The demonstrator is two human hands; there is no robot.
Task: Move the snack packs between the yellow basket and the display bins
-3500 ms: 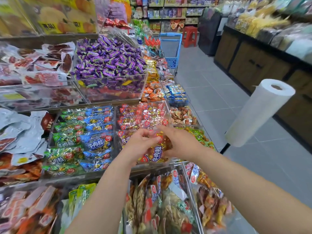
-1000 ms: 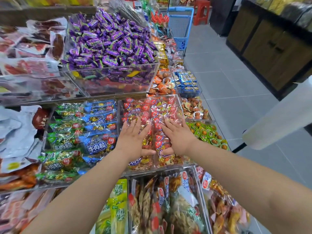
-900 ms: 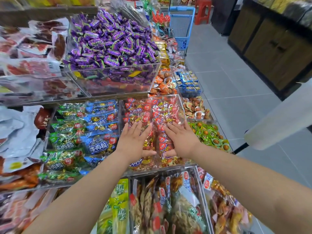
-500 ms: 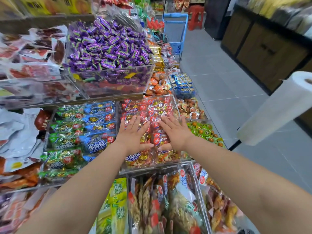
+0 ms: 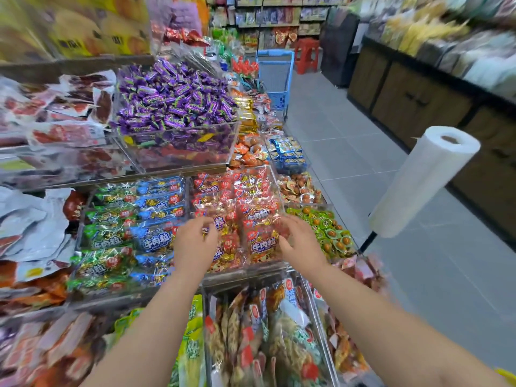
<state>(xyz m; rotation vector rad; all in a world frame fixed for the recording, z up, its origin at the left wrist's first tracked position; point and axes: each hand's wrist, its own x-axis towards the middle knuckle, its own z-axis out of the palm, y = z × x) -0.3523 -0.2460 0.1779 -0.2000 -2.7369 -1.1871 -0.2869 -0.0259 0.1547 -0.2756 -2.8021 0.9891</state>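
Hovering over the red packs (image 5: 251, 216) in the mid bin (image 5: 237, 270): L hand (image 5: 195, 244) & R hand (image 5: 298, 244) apart, both loosely curled, gripping nothing. Prob. tidying step; next: fetch more from basket.

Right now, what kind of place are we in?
Probably a snack shop or supermarket aisle: clear bins full of snack packs, a heap of purple candies, and a blue cart standing in the aisle.
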